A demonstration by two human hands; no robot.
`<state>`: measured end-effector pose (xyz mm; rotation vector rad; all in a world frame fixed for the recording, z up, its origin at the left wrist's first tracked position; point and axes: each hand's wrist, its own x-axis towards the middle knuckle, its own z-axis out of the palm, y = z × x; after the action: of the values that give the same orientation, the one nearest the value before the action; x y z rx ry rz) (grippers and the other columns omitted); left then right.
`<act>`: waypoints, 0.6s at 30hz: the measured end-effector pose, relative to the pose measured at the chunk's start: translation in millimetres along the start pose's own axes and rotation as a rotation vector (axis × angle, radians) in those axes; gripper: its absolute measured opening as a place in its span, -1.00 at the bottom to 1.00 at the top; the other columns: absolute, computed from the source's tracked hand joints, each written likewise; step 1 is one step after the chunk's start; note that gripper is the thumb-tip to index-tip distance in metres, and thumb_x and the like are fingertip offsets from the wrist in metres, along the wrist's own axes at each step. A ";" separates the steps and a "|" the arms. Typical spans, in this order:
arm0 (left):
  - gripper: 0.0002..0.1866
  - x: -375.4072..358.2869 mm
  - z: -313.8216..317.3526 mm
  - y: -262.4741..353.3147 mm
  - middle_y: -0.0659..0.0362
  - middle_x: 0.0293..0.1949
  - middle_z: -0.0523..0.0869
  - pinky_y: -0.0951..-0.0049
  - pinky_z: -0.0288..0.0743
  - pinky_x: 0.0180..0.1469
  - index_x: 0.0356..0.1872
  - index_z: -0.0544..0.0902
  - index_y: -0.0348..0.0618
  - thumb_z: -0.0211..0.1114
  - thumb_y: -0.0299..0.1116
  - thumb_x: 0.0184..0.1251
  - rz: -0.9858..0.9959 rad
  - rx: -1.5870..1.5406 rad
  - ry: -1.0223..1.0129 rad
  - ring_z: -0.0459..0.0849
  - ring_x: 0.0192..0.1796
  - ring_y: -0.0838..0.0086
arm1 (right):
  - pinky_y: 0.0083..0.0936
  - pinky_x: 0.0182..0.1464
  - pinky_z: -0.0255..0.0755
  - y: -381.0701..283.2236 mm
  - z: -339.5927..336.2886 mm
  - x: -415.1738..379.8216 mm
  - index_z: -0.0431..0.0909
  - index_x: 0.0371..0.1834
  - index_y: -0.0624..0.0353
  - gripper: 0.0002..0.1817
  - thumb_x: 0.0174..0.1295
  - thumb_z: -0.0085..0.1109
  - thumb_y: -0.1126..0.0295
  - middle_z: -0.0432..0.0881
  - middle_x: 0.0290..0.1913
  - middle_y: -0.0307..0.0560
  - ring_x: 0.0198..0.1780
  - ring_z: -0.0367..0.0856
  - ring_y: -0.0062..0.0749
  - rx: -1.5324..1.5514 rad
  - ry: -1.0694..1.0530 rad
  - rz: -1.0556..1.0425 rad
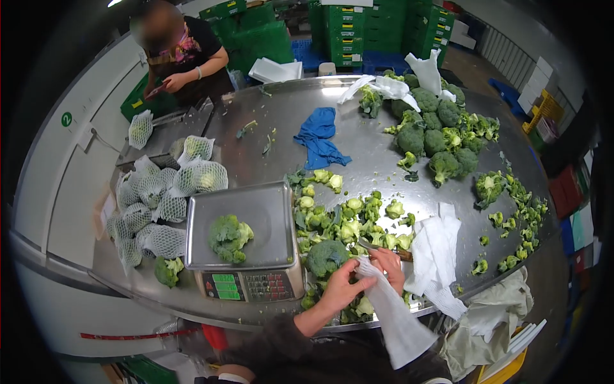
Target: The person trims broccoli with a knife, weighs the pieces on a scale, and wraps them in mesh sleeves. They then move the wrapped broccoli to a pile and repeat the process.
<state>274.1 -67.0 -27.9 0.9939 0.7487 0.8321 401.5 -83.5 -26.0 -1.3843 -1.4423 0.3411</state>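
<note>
My left hand (343,288) pinches the upper end of a white foam net sleeve (400,323), which hangs down past the table's front edge. Fingers of my right hand (389,267) are closed on the same end. Just beyond the right hand is a knife (404,255) with a brown handle, partly hidden behind the fingers; it seems to lie on the broccoli pieces. A broccoli head (326,258) sits beside my left hand, among cut broccoli stems and florets (352,228). More white net sleeves (435,249) lie flat to the right.
A scale (284,256) bears one broccoli piece (229,238). Netted broccoli heads (153,189) are piled to its left. Loose broccoli heads (432,137) are heaped at the back right, near a blue cloth (316,137). Across the table stands another person (185,57); green crates (345,32) are stacked behind.
</note>
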 end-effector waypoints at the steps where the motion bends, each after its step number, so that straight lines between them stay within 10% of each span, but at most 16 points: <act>1: -0.67 -0.9 0.9 2.0 0.25 -0.24 0.57 0.56 0.41 -0.11 -0.07 0.49 -0.27 0.33 -0.36 0.20 0.070 0.030 0.042 0.52 -0.18 0.62 | -0.49 -0.01 0.33 -3.2 -2.6 -0.2 0.58 -0.06 0.20 -0.73 0.14 0.14 0.54 0.55 -0.16 -0.12 -0.14 0.48 -0.36 0.134 0.018 0.137; 6: -0.85 -6.6 -12.7 7.9 0.25 -0.20 0.60 0.56 0.40 -0.01 -0.24 0.52 -0.25 0.27 -0.55 0.20 -0.004 -0.105 0.006 0.52 -0.12 0.65 | -0.64 -0.17 0.35 -13.4 -18.7 12.4 0.48 -0.01 0.28 -0.75 0.31 -0.03 0.41 0.48 -0.30 -0.25 -0.29 0.41 -0.62 0.717 0.270 0.767; 7: -0.92 -8.4 -8.1 15.2 0.31 -0.32 0.59 0.62 0.39 -0.25 -0.29 0.52 -0.20 0.24 -0.46 0.26 0.076 -0.129 0.042 0.51 -0.30 0.72 | -0.64 -0.11 0.37 4.3 -23.1 0.8 0.36 0.11 0.26 -0.66 0.33 -0.03 0.36 0.48 -0.17 -0.19 -0.24 0.45 -0.58 0.281 0.035 0.563; 8: -0.92 -7.5 -9.9 15.9 0.31 -0.32 0.59 0.62 0.39 -0.25 -0.29 0.52 -0.20 0.24 -0.46 0.26 0.077 -0.135 0.064 0.51 -0.30 0.72 | -0.61 -0.04 0.39 10.4 -16.7 -5.2 0.28 0.21 0.24 -0.59 0.36 -0.06 0.30 0.48 -0.05 -0.11 -0.14 0.49 -0.51 1.136 0.383 0.839; 10: -0.94 -5.1 -15.6 18.3 0.32 -0.33 0.58 0.59 0.42 -0.25 -0.27 0.51 -0.16 0.18 -0.43 0.30 0.040 -0.457 0.065 0.52 -0.31 0.69 | -0.58 -0.02 0.41 -4.0 -16.8 -7.6 0.26 0.25 0.25 -0.51 0.39 -0.11 0.15 0.50 0.03 -0.06 -0.09 0.52 -0.46 0.698 -0.036 0.722; 12: -0.93 -4.7 -24.4 35.8 0.32 -0.35 0.58 0.54 0.46 -0.24 -0.27 0.51 -0.13 0.15 -0.39 0.32 0.006 -0.577 0.127 0.56 -0.32 0.63 | -0.55 -0.08 0.46 -24.9 -24.5 7.5 0.26 0.26 0.28 -0.42 0.39 -0.18 0.02 0.54 0.05 -0.05 -0.10 0.55 -0.45 1.004 -0.240 1.362; 18: -0.86 -24.7 -55.1 45.1 0.23 -0.33 0.65 0.44 0.56 -0.17 -0.24 0.53 -0.15 0.10 -0.32 0.35 -0.281 -0.816 0.115 0.65 -0.30 0.53 | -0.42 0.04 0.47 -39.4 -8.1 -13.2 0.39 0.13 0.28 -0.52 0.27 0.07 0.17 0.59 -0.02 -0.04 -0.05 0.60 -0.33 1.333 -0.680 1.078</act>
<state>204.7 -52.2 -2.5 0.1100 0.5453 0.8412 383.3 -109.7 1.9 -0.7177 -0.4232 2.1423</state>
